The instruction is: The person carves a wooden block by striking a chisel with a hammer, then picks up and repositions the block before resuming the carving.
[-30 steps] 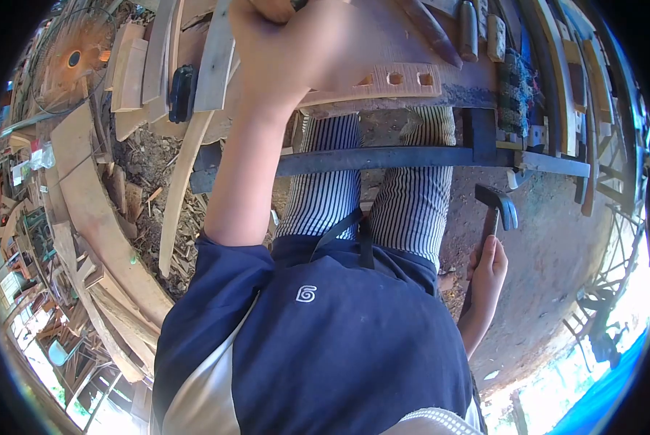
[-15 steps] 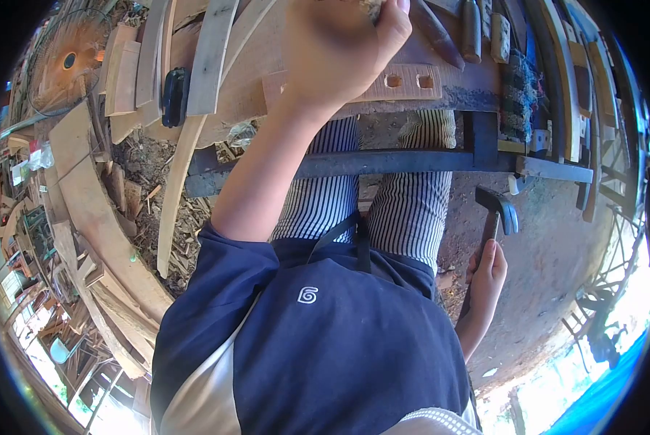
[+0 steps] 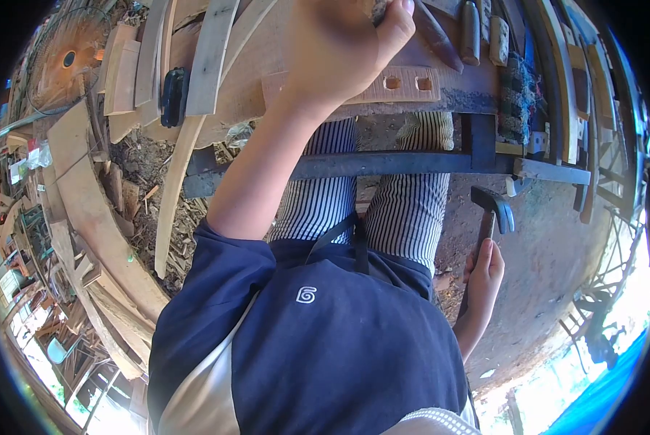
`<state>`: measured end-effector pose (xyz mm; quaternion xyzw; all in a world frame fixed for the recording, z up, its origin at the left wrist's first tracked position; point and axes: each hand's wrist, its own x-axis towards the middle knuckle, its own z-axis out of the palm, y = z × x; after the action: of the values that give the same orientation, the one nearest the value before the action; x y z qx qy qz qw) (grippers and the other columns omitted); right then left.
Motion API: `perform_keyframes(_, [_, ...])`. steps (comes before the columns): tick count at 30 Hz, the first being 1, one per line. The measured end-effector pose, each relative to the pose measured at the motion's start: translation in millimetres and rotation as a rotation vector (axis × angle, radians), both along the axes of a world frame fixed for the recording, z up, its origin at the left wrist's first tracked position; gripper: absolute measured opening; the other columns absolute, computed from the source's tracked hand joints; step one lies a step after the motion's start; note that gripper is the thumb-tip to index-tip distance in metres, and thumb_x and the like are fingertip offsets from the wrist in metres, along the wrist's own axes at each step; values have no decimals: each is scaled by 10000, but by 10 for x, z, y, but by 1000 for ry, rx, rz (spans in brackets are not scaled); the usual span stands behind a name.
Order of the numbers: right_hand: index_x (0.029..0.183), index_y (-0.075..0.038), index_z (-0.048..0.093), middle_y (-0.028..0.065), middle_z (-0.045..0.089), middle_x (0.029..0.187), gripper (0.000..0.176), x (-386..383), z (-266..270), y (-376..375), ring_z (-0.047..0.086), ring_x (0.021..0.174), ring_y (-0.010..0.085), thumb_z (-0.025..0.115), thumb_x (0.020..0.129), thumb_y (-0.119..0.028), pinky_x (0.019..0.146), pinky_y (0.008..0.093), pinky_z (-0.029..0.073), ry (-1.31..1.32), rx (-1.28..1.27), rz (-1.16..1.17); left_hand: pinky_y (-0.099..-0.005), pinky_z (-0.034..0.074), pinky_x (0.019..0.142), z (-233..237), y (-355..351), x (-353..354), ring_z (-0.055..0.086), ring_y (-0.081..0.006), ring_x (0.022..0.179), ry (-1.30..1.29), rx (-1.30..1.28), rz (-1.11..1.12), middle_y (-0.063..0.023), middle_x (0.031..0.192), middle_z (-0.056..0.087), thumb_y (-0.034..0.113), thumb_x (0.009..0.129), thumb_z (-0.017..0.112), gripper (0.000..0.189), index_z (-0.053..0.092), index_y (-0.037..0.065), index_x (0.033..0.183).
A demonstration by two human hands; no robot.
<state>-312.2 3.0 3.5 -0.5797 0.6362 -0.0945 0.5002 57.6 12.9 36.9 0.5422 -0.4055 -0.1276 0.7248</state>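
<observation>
My left hand (image 3: 336, 54) is raised at the top of the view, above the wooden bench (image 3: 245, 94). Its thumb and fingers are closed round something rough and brownish, mostly hidden and cut off by the frame edge. Beneath that wrist lies a flat wooden piece (image 3: 405, 93) with rectangular holes cut in it. My right hand (image 3: 486, 264), low at my right side, is wrapped round the handle of a claw hammer (image 3: 495, 206). The hammer's head points up and away from my body, beside my right leg.
Chisel-like tools with worn handles (image 3: 471, 32) lie at the bench's far right. A dark frame bar (image 3: 390, 162) crosses over my legs. Long boards (image 3: 213, 54) and a black hand tool (image 3: 173, 96) sit to the left, near a fan (image 3: 69, 59). Wood scraps cover the ground (image 3: 140, 163).
Very little differs. My left hand has shifted slightly to the right, and the hammer sits marginally further left, as the whole view moves a touch.
</observation>
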Motion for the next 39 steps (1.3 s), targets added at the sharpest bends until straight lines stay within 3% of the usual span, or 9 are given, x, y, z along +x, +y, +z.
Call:
perform_keyframes(12, [772, -90, 484, -34, 424, 593, 411, 22, 21, -14, 384, 466, 34, 432, 999, -428, 403, 196, 305, 13, -13, 9, -208, 428, 534, 130, 7, -102, 568, -33, 634, -2, 161, 54, 18, 703, 601, 56, 860, 662, 103, 578, 38, 803])
perform_keyframes(17, [765, -90, 484, -34, 427, 590, 412, 41, 9, -22, 386, 466, 36, 433, 999, -425, 403, 197, 305, 24, -25, 21, -245, 466, 516, -170, -41, 19, 609, -79, 622, -407, 195, 117, -21, 709, 641, 90, 847, 681, 107, 608, 23, 807])
perform_keyframes(20, [773, -86, 485, -27, 430, 585, 415, 74, 10, -36, 385, 458, 40, 423, 1001, -426, 400, 196, 304, -21, -93, 51, -250, 457, 494, 259, 72, -68, 599, -99, 567, -268, 377, 58, -16, 669, 626, 117, 878, 644, 117, 607, 31, 808])
perform_keyframes(22, [783, -82, 484, -21, 433, 582, 416, 168, 63, -69, 385, 451, 43, 410, 1004, -426, 398, 196, 303, -63, -156, 59, -253, 452, 481, 37, -44, -30, 594, -107, 544, -285, 171, 48, -12, 658, 622, 137, 890, 628, 121, 605, 38, 825])
perform_keyframes(26, [880, -33, 505, -3, 452, 577, 487, 495, 437, -182, 401, 450, 54, 386, 990, -492, 409, 199, 301, -329, -269, 129, -249, 480, 536, 43, 1, -127, 587, -76, 561, -49, 85, 27, -24, 638, 634, 206, 793, 718, 162, 668, 53, 814])
perform_keyframes(34, [930, -14, 495, 57, 438, 542, 697, 1085, 1445, -203, 425, 421, 137, 343, 902, -693, 393, 240, 329, -525, -677, 401, -261, 487, 581, -55, 98, -268, 585, -76, 637, -170, 16, -22, -25, 711, 644, 61, 764, 701, 80, 651, 18, 810])
perform_keyframes(36, [958, -25, 508, 73, 460, 534, 704, 1013, 1593, -309, 436, 415, 153, 340, 890, -705, 388, 256, 343, -974, -562, 446, -286, 504, 607, -76, 140, -250, 616, -112, 663, -171, 5, 12, -52, 742, 663, 71, 721, 724, 160, 662, 17, 858])
perform_keyframes(37, [958, -25, 508, 73, 460, 534, 704, 1051, 1574, -302, 436, 415, 153, 340, 890, -705, 388, 256, 343, -957, -558, 482, -289, 508, 613, -67, 169, -263, 627, -127, 664, -196, -2, 16, -64, 744, 666, 88, 705, 740, 196, 660, 18, 870])
perform_keyframes(39, [991, -9, 533, 87, 538, 645, 532, 1105, 1377, -253, 511, 506, 158, 453, 932, -532, 447, 265, 402, -145, -1079, 717, -300, 510, 610, -20, 187, -278, 651, -169, 654, -189, -1, -32, -108, 737, 665, 134, 662, 776, 292, 658, 27, 907])
